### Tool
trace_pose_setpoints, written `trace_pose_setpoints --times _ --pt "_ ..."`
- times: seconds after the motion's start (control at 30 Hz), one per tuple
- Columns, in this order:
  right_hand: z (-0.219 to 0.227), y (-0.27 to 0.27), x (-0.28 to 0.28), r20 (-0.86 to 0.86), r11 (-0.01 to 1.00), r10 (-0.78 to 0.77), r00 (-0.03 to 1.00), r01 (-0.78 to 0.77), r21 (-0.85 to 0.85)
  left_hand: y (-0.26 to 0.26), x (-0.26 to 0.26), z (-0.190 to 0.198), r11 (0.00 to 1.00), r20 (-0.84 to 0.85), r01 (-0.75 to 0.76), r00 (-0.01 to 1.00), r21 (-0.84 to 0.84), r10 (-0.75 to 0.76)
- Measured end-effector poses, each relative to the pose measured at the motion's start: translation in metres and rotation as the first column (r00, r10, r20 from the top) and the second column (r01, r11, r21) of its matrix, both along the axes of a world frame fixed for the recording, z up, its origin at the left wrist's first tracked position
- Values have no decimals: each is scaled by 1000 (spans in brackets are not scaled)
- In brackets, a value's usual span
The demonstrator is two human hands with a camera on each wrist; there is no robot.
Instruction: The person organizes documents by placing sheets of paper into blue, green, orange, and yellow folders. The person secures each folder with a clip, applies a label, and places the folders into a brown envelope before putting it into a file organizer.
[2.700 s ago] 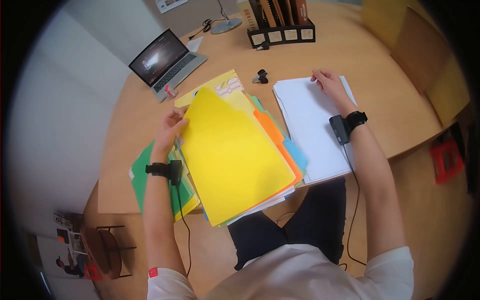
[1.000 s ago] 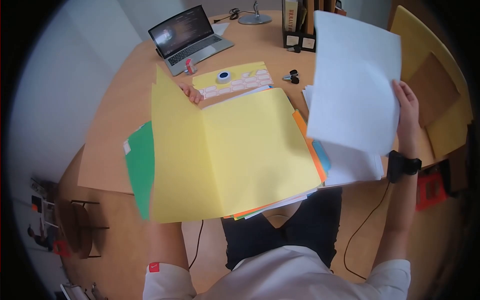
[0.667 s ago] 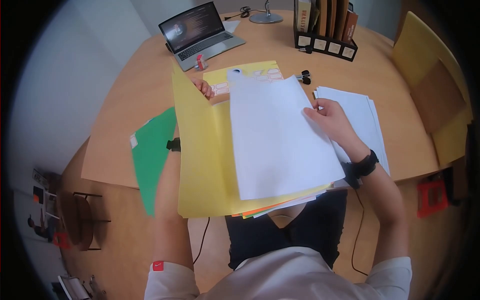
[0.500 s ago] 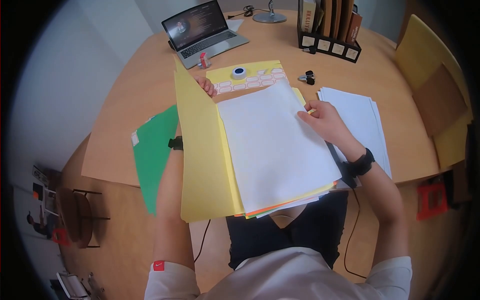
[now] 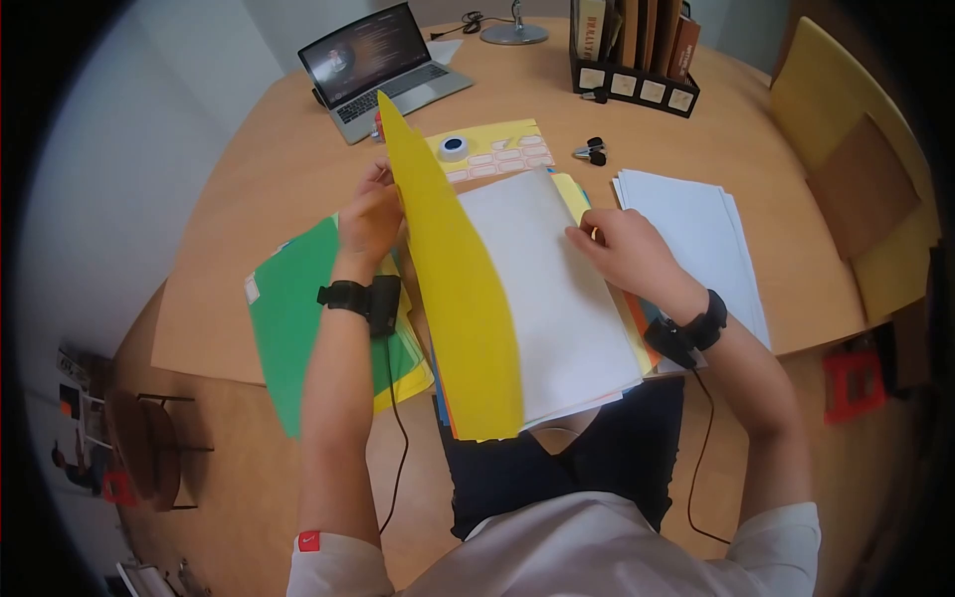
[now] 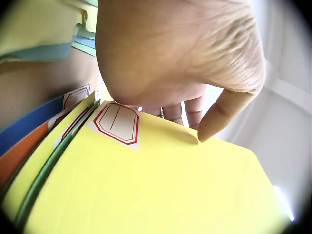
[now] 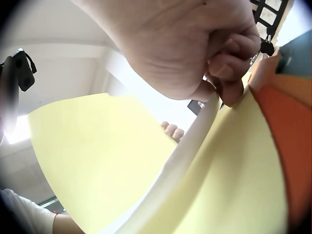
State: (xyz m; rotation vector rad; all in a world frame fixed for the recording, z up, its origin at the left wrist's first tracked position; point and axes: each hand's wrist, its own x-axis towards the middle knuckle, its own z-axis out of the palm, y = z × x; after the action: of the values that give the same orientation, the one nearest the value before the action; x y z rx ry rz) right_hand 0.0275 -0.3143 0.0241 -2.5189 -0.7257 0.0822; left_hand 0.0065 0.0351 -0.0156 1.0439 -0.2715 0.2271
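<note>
A yellow file folder (image 5: 453,298) lies half open on a stack of coloured folders at the table's front edge, its cover leaning up to the right. My left hand (image 5: 370,214) pinches the cover's edge. In the left wrist view, the thumb (image 6: 222,114) is on its face, beside a red-bordered label (image 6: 116,124) on the tab. Inside the folder is white paper (image 5: 562,289), partly hidden by the cover. My right hand (image 5: 629,251) pinches the paper's right edge; the right wrist view has the thumb and fingers (image 7: 229,78) together at that edge.
Green folders (image 5: 298,308) lie to the left, a white paper stack (image 5: 696,239) to the right. Behind are a label sheet (image 5: 507,159) with a round white object (image 5: 454,147), a binder clip (image 5: 594,151), a laptop (image 5: 373,99) and a black file holder (image 5: 637,90).
My right hand has carried white paper from the right-hand stack into the folder. My left hand opened the cover leftward, then tilted it back right, partly over the paper.
</note>
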Motion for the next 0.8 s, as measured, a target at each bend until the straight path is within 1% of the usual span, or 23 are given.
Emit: trace_pose_setpoints --times 0.07,0.13,0.17,0.23,0.27,0.3,0.33,0.37,0.43,0.47,0.5,0.57,0.67,0.77,0.8 --pt "0 1 -1 53 997 -3 999 7 -73 -2 -5 3 998 -76 -18 997 -55 14" --pt "3 1 -2 86 989 -1 996 14 -148 2 -2 0 1000 -68 21 997 -16 -22" --pt "3 0 0 165 987 4 986 23 -162 3 0 -2 999 -65 39 997 3 -39" --pt "3 -3 4 321 981 18 947 45 -188 3 4 -4 966 -48 16 999 258 -4" --pt "3 -5 9 348 985 0 937 61 -163 2 6 -4 925 -37 2 999 379 13" --pt "5 -7 19 374 987 -18 927 75 -139 0 5 -4 898 -50 -24 997 438 51" --pt "8 -9 29 401 989 -36 915 89 -115 -9 -1 4 867 -59 -48 994 496 89" --pt "13 -10 41 367 997 -58 928 76 -34 -14 -3 9 831 -65 -72 990 552 129" --pt "18 -5 67 313 996 -92 945 94 6 -7 6 -10 713 -8 -107 988 693 156" --pt "21 -2 80 287 994 -108 952 105 28 -7 9 -10 644 25 -127 986 755 165" --pt "21 2 93 314 998 -64 947 60 23 -8 8 -11 621 -41 -87 981 779 190" --pt "18 12 117 367 1000 22 930 -28 11 -18 0 1 578 -170 -2 954 816 245" --pt "15 40 143 277 981 104 955 -52 -188 -11 6 -10 681 -151 14 978 732 141" --pt "-4 62 165 322 923 199 926 -67 -380 -7 6 -13 718 -136 20 985 696 104" --pt "-9 67 173 275 901 212 938 -79 -426 -6 6 -13 707 -131 15 985 708 110"
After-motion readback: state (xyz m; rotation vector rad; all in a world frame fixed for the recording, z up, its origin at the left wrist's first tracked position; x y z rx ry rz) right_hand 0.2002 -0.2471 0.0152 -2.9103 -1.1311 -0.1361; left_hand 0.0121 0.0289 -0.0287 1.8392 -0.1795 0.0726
